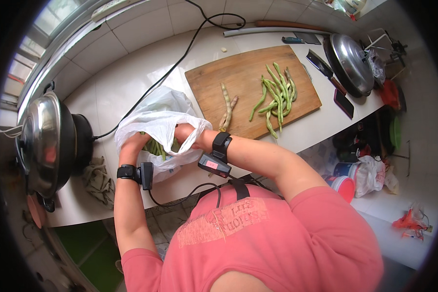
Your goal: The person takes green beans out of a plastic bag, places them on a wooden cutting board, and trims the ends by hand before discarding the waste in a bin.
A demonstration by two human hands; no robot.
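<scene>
Both hands reach into a white plastic bag (168, 98) at the counter's front edge, left of the wooden cutting board (211, 84). Green beans (155, 148) show through the bag's opening. My left hand (133, 142) is at the bag's left side, its fingers hidden inside. My right hand (184, 133) enters from the right under a bag handle, and its fingers are covered too. A loose pile of green beans (277, 93) lies on the board's right half. Two pale, brownish bean pods (227, 107) rest crossed near its left edge.
An electric pan with a metal lid (47, 135) stands at the left beside a crumpled cloth (99, 180). A black cord (171, 67) crosses the counter behind the bag. Right of the board lie a knife (319, 64), a phone (344, 104), a cleaver (301, 39) and a lidded wok (350, 65).
</scene>
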